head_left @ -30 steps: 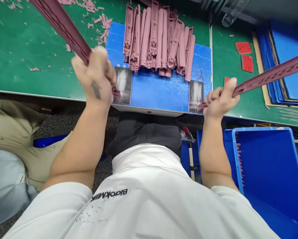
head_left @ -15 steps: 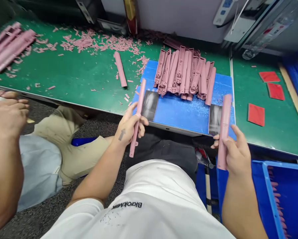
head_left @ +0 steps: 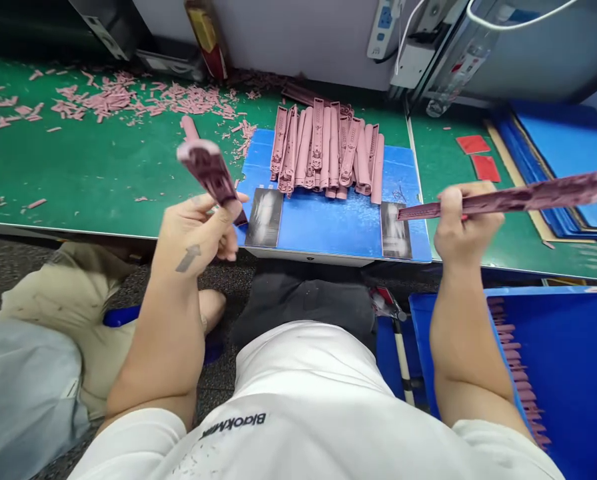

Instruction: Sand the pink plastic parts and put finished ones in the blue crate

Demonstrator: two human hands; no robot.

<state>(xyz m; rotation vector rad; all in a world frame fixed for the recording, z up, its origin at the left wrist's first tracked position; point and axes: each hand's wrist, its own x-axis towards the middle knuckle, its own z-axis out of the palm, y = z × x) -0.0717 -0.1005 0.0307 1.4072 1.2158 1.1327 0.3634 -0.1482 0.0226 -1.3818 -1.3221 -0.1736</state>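
Observation:
My left hand (head_left: 198,230) is closed on the lower end of a long pink plastic housing (head_left: 209,170), its hollow, ribbed inside facing up toward me and its far end raised. In my right hand (head_left: 464,223) is a second pink plastic housing (head_left: 538,195), gripped near one end and stretched out to the right, blurred, with its dark inner side showing. Between the two hands a pile of similar pink housings (head_left: 323,147) lies on a blue board (head_left: 328,230). Dark patches (head_left: 264,217) mark the board's front corners.
Pink scraps (head_left: 123,97) litter the green bench (head_left: 93,173) at the left. Red squares (head_left: 473,145) and stacked blue sheets (head_left: 568,147) lie at the right. A blue bin (head_left: 578,373) with a row of pink parts stands below right. Another person's leg (head_left: 68,287) is at my left.
Both housings have been turned so their hollow insides show. My right hand has swung its housing out to the right; my left has moved left. The view has shifted right.

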